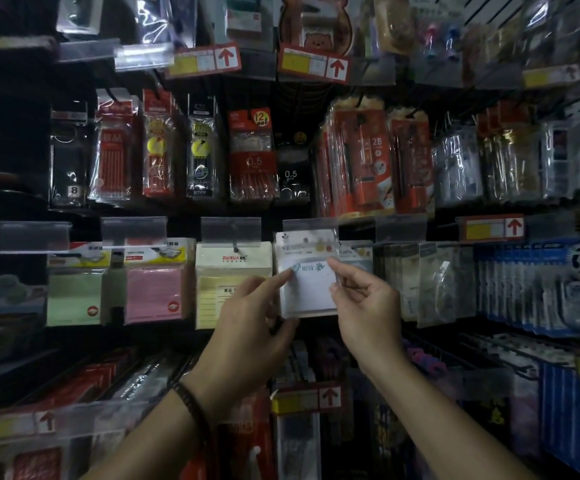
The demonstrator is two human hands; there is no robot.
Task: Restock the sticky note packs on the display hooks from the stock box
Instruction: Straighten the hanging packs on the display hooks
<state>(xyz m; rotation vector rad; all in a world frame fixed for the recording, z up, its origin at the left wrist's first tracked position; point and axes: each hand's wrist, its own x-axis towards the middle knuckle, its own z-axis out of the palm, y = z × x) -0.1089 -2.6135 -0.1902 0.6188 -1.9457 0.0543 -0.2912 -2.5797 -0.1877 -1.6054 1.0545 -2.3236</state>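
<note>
pack: white sticky note pack (311, 289), clear sleeve, frame centre, betw both hands.
L hand (247, 306): pinches left edge.
R hand (364, 303): pinches right edge.
handling: prob light, sleeve slick; grip pad edges, leave header free.

Stationery shop, plainly: a display wall of hooks (234, 247) crowded with bagged goods; pen refill packs (254, 157) marked 0.5; pastel sticky note packs (153, 292) in a row; clear price-label holders (231, 232) above them, some with red arrows (514, 226); blue correction tape packs (541, 289) at right.
</note>
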